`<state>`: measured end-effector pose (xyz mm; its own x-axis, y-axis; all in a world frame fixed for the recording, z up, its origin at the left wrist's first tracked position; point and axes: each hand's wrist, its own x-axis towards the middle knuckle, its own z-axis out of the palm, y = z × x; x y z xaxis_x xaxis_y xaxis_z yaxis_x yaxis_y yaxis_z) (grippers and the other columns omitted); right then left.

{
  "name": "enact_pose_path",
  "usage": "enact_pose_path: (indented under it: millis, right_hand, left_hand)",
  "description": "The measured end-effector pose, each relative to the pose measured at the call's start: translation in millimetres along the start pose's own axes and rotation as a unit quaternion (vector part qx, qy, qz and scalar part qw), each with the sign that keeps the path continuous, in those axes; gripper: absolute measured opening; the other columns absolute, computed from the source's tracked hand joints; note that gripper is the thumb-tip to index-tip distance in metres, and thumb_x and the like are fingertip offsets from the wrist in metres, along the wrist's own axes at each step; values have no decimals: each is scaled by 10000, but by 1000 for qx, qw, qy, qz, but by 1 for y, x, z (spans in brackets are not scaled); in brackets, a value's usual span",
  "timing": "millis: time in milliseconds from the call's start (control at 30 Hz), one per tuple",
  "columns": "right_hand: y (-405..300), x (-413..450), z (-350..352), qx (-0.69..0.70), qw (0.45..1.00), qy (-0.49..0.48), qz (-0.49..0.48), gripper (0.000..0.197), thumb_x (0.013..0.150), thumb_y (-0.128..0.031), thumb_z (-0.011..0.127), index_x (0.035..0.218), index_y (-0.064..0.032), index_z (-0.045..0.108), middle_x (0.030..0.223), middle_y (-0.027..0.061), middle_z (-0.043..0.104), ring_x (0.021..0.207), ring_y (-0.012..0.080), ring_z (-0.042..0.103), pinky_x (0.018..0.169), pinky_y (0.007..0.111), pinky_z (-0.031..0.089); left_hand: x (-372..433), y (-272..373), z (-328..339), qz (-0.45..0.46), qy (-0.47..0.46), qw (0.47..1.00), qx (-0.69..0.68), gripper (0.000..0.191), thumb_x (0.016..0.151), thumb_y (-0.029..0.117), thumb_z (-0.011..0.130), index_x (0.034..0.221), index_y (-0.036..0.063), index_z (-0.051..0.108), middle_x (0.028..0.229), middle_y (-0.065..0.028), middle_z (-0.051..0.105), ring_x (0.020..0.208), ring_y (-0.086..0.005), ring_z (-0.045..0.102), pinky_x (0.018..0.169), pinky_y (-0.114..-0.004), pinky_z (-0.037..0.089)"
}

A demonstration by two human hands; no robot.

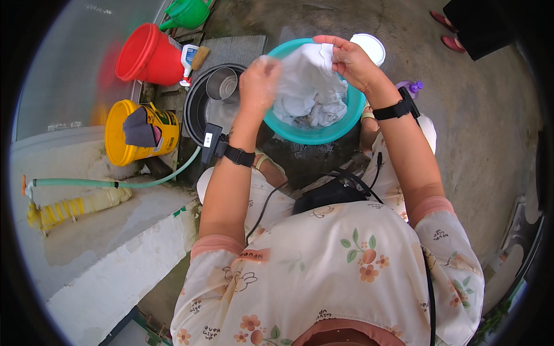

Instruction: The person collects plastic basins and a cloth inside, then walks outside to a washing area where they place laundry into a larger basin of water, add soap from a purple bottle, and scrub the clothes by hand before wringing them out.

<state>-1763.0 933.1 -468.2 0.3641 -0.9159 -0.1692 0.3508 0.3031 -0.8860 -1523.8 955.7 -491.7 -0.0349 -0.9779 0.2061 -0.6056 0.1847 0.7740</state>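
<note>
A wet white cloth (298, 65) is stretched between my two hands above a teal plastic basin (321, 137). My left hand (262, 80), blurred, is closed on the cloth's left side over the basin's rim. At the upper right, my right hand (352, 60) pinches the cloth's edge between thumb and fingers, with the index finger extended. The lower part of the cloth hangs into the basin, where more crumpled white fabric (330, 113) lies; I cannot tell where one piece ends and the other begins. Left of the basin stands a dark round tub (193, 123) holding a metal pot (222, 84).
At left are a red bucket (149, 56), a spray bottle (188, 60), a brush (200, 58) and a yellow bucket (119, 132) with a grey cloth. A green hose (151, 185) runs to the tub. A white lidded bucket (368, 48) and purple pump bottle (414, 88) stand right. Another person's feet show upper right.
</note>
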Motion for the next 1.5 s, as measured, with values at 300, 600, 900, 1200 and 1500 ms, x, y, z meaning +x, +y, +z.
enact_pose_path:
  millis: [300,600,900,1200,1500]
  right_hand:
    - [31,12,18,126,992,1,6,453,811,87,393,1256,53,475,994,92,576,838,139,556,768,251,486]
    - [30,20,5,78,996,39,-18,504,797,35,475,1299,43,426,948,71,573,879,153,565,776,265,468]
    - [79,26,-11,-203,977,63,14,450,795,5,525,1238,-68,544,1015,48,601,849,143,563,780,274,456]
    - [91,20,-88,-421,853,304,49,299,806,-76,480,978,-157,712,874,165,677,804,268,655,729,359,496]
    - [98,11,-132,-433,816,367,113,254,808,-178,547,996,-105,700,891,183,681,846,302,660,780,381,502]
  left_hand:
    - [-29,34,56,-96,-74,992,-33,265,758,182,697,942,13,607,878,-99,688,854,-217,667,741,-329,504]
    - [-10,1,60,-149,-109,949,-255,189,824,127,601,977,23,562,881,-63,637,788,-164,604,768,-299,473]
    - [11,-9,41,-160,-67,923,-344,78,876,99,553,944,67,531,887,-50,605,773,-137,582,750,-280,467]
    - [40,-6,-50,-187,159,836,-492,111,900,60,513,1004,22,529,895,-70,594,813,-160,587,761,-285,489]
    - [46,-22,-101,-135,254,803,-522,98,885,-13,477,972,-28,520,934,-118,576,899,-214,585,838,-328,491]
